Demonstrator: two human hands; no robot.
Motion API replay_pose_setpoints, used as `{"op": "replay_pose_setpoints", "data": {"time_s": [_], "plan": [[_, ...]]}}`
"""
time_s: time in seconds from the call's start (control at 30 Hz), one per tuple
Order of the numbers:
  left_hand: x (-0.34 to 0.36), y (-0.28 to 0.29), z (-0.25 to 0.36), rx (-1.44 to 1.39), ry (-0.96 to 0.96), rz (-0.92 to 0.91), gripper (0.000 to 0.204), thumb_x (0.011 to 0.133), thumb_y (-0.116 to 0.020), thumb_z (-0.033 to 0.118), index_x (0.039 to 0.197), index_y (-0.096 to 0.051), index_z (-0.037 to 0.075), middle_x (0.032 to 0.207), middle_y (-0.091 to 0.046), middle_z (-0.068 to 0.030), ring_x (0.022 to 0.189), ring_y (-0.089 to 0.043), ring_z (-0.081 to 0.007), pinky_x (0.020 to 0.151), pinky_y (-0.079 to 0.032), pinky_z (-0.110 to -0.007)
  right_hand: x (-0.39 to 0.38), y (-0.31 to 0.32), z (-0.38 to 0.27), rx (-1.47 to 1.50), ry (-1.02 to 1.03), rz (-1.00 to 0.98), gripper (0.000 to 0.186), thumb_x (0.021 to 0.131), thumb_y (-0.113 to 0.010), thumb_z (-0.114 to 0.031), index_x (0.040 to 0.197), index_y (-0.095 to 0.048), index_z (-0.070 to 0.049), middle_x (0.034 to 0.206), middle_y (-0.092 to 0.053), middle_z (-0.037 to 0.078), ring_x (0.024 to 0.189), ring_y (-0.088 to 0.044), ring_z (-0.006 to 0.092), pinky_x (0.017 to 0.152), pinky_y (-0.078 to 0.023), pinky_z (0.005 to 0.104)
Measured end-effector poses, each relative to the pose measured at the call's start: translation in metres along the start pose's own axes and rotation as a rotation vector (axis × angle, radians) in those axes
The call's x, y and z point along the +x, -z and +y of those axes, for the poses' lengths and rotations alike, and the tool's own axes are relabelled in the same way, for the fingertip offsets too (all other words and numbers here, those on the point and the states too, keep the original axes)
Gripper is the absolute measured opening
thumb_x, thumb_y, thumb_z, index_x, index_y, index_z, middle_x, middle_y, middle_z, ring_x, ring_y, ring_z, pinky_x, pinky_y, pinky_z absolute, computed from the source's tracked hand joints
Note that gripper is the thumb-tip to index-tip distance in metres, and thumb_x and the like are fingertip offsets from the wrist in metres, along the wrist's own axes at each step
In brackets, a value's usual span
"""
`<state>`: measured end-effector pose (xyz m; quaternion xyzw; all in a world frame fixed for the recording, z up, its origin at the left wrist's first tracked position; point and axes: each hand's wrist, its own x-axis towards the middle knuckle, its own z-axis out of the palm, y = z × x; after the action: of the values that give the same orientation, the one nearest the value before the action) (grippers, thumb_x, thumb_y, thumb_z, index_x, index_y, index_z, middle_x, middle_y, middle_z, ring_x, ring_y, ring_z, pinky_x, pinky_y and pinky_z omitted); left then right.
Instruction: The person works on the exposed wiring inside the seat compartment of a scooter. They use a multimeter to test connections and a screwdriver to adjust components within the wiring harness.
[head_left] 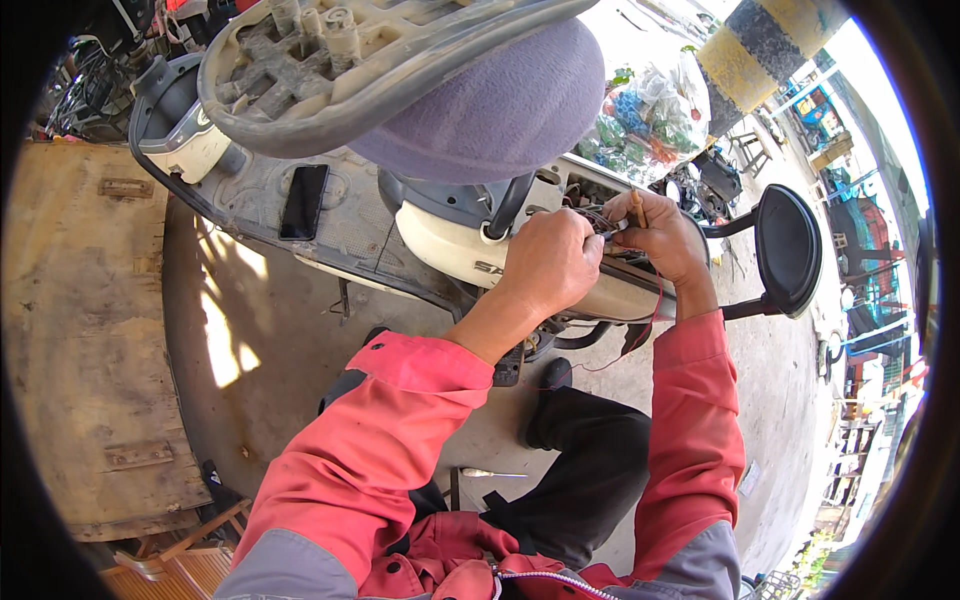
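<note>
Both of my hands work at the opened top of a cream electric scooter [455,242], where a bundle of thin wires [592,212] lies exposed. My left hand [552,258] is closed, its fingertips pinching what looks like a wire end; most of its fingers are turned away from view. Opposite it, my right hand [660,238] is closed on a wire close to the left fingertips. A short tan-brown stick [638,206] stands up between the right fingers; its kind I cannot make out. From below the right hand a thin red wire [656,306] hangs down beside the body.
A black phone [304,203] lies on the scooter's footboard. Overhead on the left is a seat with purple cover [490,110]. A black mirror [788,250] juts out at right. A screwdriver [492,473] lies on the floor; a wooden board [90,340] fills the left.
</note>
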<state>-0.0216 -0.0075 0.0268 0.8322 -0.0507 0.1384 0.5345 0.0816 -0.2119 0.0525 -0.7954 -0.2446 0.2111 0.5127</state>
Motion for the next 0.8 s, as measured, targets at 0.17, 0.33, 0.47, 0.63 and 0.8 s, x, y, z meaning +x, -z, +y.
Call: {"op": "replay_pose_setpoints", "data": {"time_s": [0.17, 0.33, 0.47, 0.63, 0.8], "plan": [[-0.0001, -0.0014, 0.0, 0.022, 0.003, -0.002, 0.026, 0.091, -0.068, 0.018, 0.076, -0.07, -0.003, 0.069, -0.063, -0.027, 0.07, -0.064, -0.0481, 0.066, -0.049, -0.054, -0.0008, -0.0015, -0.0023, -0.024, 0.007, 0.003, 0.03, 0.073, -0.064, 0.019, 0.095, -0.065, -0.002, 0.11, -0.07, 0.008, 0.105, -0.066, 0.0169, 0.087, -0.057, 0.0321], [-0.0004, -0.0011, 0.0002, 0.046, -0.015, 0.004, 0.026, 0.091, -0.068, 0.018, 0.075, -0.07, -0.003, 0.07, -0.064, -0.027, 0.07, -0.064, -0.0482, 0.067, -0.05, -0.055, 0.0003, -0.0019, -0.0016, -0.016, -0.009, -0.003, 0.029, 0.073, -0.066, 0.018, 0.094, -0.066, -0.001, 0.108, -0.07, 0.007, 0.101, -0.065, 0.0151, 0.086, -0.056, 0.0309], [-0.0008, -0.0006, 0.0005, 0.054, -0.018, 0.015, 0.027, 0.091, -0.068, 0.017, 0.075, -0.07, -0.003, 0.07, -0.063, -0.0272, 0.07, -0.064, -0.0483, 0.067, -0.049, -0.055, -0.0001, -0.0033, -0.0052, -0.078, 0.026, 0.005, 0.029, 0.073, -0.068, 0.017, 0.094, -0.068, -0.001, 0.106, -0.071, 0.005, 0.097, -0.065, 0.0134, 0.085, -0.056, 0.0307], [0.0, -0.0018, -0.0008, 0.048, -0.021, 0.012, 0.026, 0.092, -0.068, 0.017, 0.075, -0.069, -0.004, 0.07, -0.063, -0.0276, 0.07, -0.064, -0.0483, 0.066, -0.048, -0.055, -0.001, -0.0031, -0.006, -0.057, -0.022, 0.016, 0.028, 0.073, -0.07, 0.016, 0.096, -0.07, -0.001, 0.106, -0.072, 0.005, 0.096, -0.066, 0.0126, 0.086, -0.056, 0.0305], [0.0003, -0.0025, -0.0015, 0.009, -0.016, 0.025, 0.027, 0.093, -0.068, 0.017, 0.076, -0.069, -0.004, 0.071, -0.063, -0.0276, 0.07, -0.063, -0.0483, 0.065, -0.048, -0.054, -0.0021, -0.0021, -0.0079, -0.103, 0.012, 0.006, 0.029, 0.074, -0.071, 0.015, 0.099, -0.072, 0.0, 0.105, -0.073, 0.004, 0.096, -0.066, 0.0118, 0.084, -0.057, 0.0294]]}}
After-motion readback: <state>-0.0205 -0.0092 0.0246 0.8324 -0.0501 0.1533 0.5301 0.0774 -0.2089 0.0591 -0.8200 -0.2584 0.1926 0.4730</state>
